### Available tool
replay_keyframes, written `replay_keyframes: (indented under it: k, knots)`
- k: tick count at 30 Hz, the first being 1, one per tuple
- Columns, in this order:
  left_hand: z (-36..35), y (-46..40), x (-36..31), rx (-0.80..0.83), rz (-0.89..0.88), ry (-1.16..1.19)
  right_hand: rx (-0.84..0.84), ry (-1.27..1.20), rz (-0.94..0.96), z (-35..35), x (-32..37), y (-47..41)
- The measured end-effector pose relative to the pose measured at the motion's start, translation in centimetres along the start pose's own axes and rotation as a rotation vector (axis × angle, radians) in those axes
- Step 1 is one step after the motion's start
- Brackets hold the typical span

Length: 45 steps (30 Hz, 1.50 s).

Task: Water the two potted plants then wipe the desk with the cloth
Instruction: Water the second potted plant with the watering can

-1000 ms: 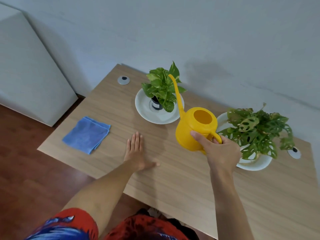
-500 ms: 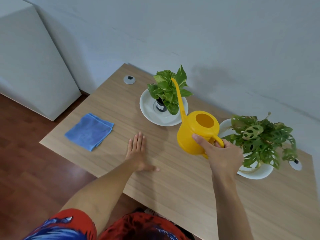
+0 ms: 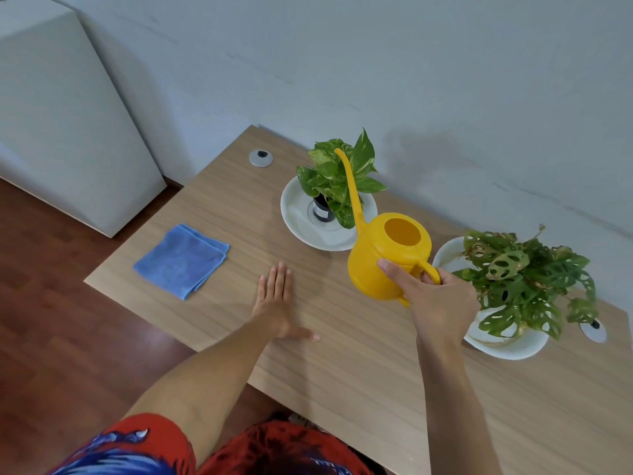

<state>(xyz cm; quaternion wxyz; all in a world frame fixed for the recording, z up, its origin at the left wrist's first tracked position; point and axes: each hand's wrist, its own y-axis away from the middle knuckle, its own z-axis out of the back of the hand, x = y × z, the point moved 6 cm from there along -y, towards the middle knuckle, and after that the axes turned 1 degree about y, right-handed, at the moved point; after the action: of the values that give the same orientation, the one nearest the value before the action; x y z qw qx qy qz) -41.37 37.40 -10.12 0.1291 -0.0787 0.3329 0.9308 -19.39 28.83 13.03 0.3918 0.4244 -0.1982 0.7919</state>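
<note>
The yellow can (image 3: pixel 387 258) is up off the desk (image 3: pixel 342 365), its spout among the leaves of the left plant (image 3: pixel 337 180). The right hand (image 3: pixel 435 299) grips its handle, fingers curled shut around it. The right plant (image 3: pixel 524 279) sits just behind that hand. The left hand (image 3: pixel 275 299) lies flat, fingers straight, near the blue cloth (image 3: pixel 181 260).

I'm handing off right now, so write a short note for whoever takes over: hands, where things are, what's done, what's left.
Right hand: grips the watering can by its handle, spout over the left plant.
Left hand: flat on the desk, empty.
Right plant sits in its dish by the can. Cloth lies folded at the desk's left end.
Done: can is at the left plant; no water visible.
Left: water both plants, then wipe the desk.
</note>
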Motion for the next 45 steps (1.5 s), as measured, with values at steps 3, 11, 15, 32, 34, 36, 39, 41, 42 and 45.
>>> replay_keyframes:
  k: [3,11,15,32,34,36,39,41,42,45]
  knots:
    - [0.1,-0.1,0.0,0.008,0.011,-0.002,0.002,0.006,0.009,-0.3,0.4,-0.2]
    - [0.2,-0.1,0.0,0.004,0.011,-0.004,0.026,-0.001,0.001,-0.6,1.0,-1.0]
    - [0.3,-0.2,-0.2,0.033,0.014,-0.004,0.013,0.026,-0.007,-0.6,1.3,-1.5]
    - [0.2,-0.3,-0.1,0.049,0.033,-0.019,-0.008,0.054,0.01,-0.4,2.5,-2.7]
    - [0.2,-0.2,-0.1,0.051,0.033,-0.02,-0.006,0.053,0.012,-0.4,2.6,-2.8]
    - [0.2,-0.3,-0.1,0.054,0.031,-0.022,-0.009,0.041,0.011,-0.3,2.6,-3.0]
    - [0.2,-0.2,-0.1,0.055,0.032,-0.019,-0.008,0.038,0.013,-0.3,2.6,-3.2]
    - [0.1,-0.2,0.0,0.055,0.033,-0.022,-0.011,0.032,0.012,-0.2,2.6,-3.4]
    - [0.1,-0.2,0.0,0.055,0.034,-0.024,-0.014,0.024,0.008,-0.2,2.5,-3.5]
    - [0.2,-0.3,0.0,0.056,0.036,-0.027,-0.011,0.013,-0.011,0.0,2.2,-3.8]
